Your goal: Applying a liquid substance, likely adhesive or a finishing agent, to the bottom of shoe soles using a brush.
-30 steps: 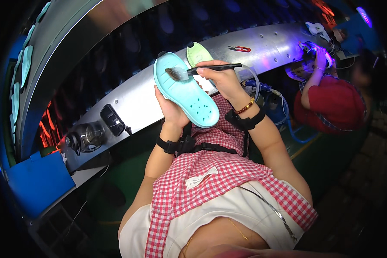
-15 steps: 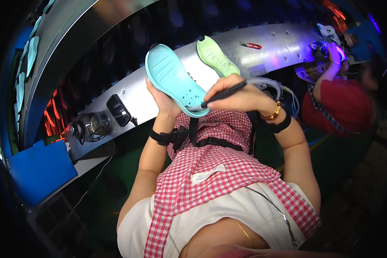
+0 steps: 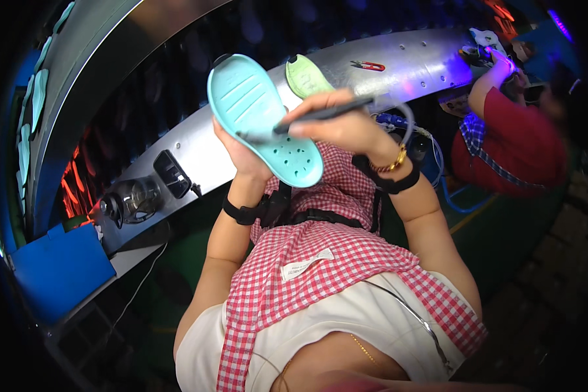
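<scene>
A turquoise shoe sole (image 3: 245, 95) with ridges across one end and small holes at the other is held up over the bench. My left hand (image 3: 244, 151) is closed around its left edge, fingers hidden beneath it. My right hand (image 3: 343, 124) grips a slim black-handled brush (image 3: 330, 112), its greyish tip smeared by motion over the middle of the sole. Behind my right hand, a pale green sole (image 3: 305, 77) lies on the bench, partly covered by the hand.
On the curved metal bench (image 3: 202, 137) are red-handled thread snips (image 3: 368, 66), a black tray (image 3: 172, 173) and a clear jar with a black lid (image 3: 137, 199). A blue panel (image 3: 62, 268) stands at left. At right a co-worker in a red top (image 3: 516, 137) works under violet light.
The brush has moved from the holed end up and left to the middle of the sole. The sole has shifted slightly, and my right hand now covers more of the green sole.
</scene>
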`<state>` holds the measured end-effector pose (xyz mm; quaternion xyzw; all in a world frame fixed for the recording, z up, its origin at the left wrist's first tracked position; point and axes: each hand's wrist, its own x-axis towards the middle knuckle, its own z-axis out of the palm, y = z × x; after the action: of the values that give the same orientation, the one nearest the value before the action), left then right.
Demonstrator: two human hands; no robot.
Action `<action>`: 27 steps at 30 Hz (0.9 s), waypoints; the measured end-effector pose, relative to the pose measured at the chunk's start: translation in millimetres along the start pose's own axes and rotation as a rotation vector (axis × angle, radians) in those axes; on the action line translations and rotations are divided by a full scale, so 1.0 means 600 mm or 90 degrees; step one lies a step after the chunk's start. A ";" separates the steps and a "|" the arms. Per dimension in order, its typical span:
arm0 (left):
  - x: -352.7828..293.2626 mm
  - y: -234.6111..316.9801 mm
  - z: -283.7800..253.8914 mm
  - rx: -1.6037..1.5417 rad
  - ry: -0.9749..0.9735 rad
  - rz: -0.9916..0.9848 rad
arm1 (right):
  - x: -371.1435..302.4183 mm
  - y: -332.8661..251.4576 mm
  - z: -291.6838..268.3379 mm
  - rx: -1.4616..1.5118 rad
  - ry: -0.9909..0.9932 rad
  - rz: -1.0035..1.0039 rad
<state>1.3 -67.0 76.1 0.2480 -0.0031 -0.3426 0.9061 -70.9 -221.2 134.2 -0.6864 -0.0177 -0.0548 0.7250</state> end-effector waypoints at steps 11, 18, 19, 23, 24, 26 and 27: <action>0.038 0.026 -0.003 0.130 -0.041 0.269 | -0.020 -0.003 -0.012 -0.016 -0.222 -0.130; 0.033 0.044 -0.008 0.030 -0.077 0.267 | -0.028 0.000 -0.016 -0.158 -0.164 -0.044; 0.033 0.044 -0.008 0.036 -0.112 0.256 | -0.027 0.001 -0.017 -0.124 -0.213 -0.050; 0.030 0.052 -0.003 0.008 -0.081 0.269 | -0.027 0.005 -0.016 0.011 0.051 -0.003; 0.030 0.055 -0.002 0.047 -0.094 0.290 | -0.030 0.006 -0.016 -0.051 -0.020 -0.031; 0.028 0.058 0.000 0.088 -0.108 0.314 | -0.030 0.008 -0.013 -0.140 -0.135 -0.054; 0.026 0.058 0.000 0.076 -0.127 0.294 | -0.028 0.009 -0.013 -0.141 -0.154 -0.086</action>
<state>35.0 -54.1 89.1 0.2588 -0.1694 -0.1487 0.9393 -87.3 -227.6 126.9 -0.7608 -0.1448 -0.0221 0.6322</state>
